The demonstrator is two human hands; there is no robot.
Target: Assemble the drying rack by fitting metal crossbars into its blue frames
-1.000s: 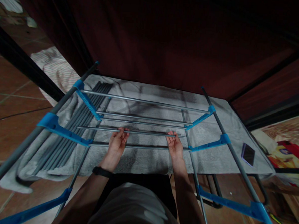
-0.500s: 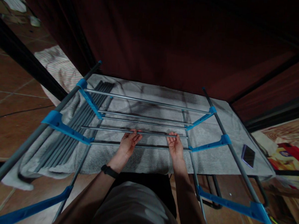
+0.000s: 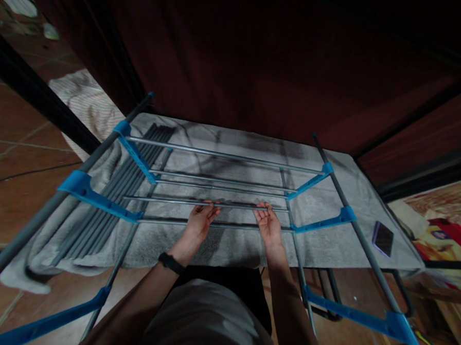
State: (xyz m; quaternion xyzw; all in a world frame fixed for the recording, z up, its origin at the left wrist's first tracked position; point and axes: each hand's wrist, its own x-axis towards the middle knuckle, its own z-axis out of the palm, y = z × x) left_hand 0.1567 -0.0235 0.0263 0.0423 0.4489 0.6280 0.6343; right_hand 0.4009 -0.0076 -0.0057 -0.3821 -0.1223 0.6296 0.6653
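A thin grey metal tube (image 3: 167,200) lies level across both my hands, its two ends free. My left hand (image 3: 199,223), below a dark wristband, pinches it near the middle. Farther right, my right hand (image 3: 268,223) grips the same tube with curled fingers. Around the hands stands a rack frame of grey poles with blue plastic brackets (image 3: 105,202) on the left and matching blue brackets (image 3: 324,221) on the right. One fixed crossbar (image 3: 227,225) runs just under the held tube; other crossbars (image 3: 223,155) span the brackets beyond it.
Several loose grey tubes (image 3: 113,197) lie side by side on the left of the grey cloth-covered table (image 3: 226,249). A phone (image 3: 382,238) rests near the right edge. Dark red curtain (image 3: 259,66) hangs behind. A red and yellow package (image 3: 445,240) sits at far right.
Both hands keep hold of the tube, which has shifted slightly left. My right hand sits a little farther left, and the left hand a touch to the right. The view has moved slightly.
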